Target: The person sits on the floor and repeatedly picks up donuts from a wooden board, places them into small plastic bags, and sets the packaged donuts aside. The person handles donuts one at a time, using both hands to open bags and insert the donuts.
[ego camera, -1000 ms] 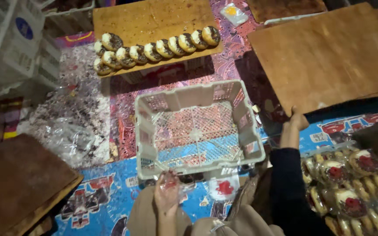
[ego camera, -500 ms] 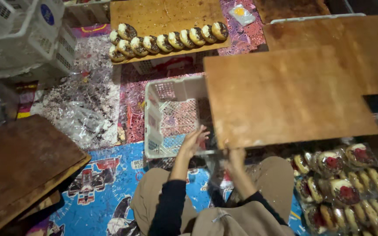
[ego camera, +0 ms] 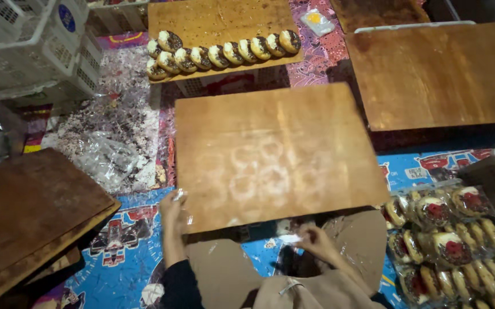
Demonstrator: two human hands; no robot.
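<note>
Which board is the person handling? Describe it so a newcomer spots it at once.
Start at the row of chocolate-topped doughnuts on the far board. The wooden board lies just nearer, centre frame, with the left hand at its near-left corner. Unlike the darker neighbouring boards, it is pale, with faint whitish ring marks.

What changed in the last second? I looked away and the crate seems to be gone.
The wooden board was slid from the right over the grey crate, which it now covers. The left hand grips its near-left corner; the right hand has let go and holds a small white scrap. The doughnut row and packed doughnuts stayed put.
</note>
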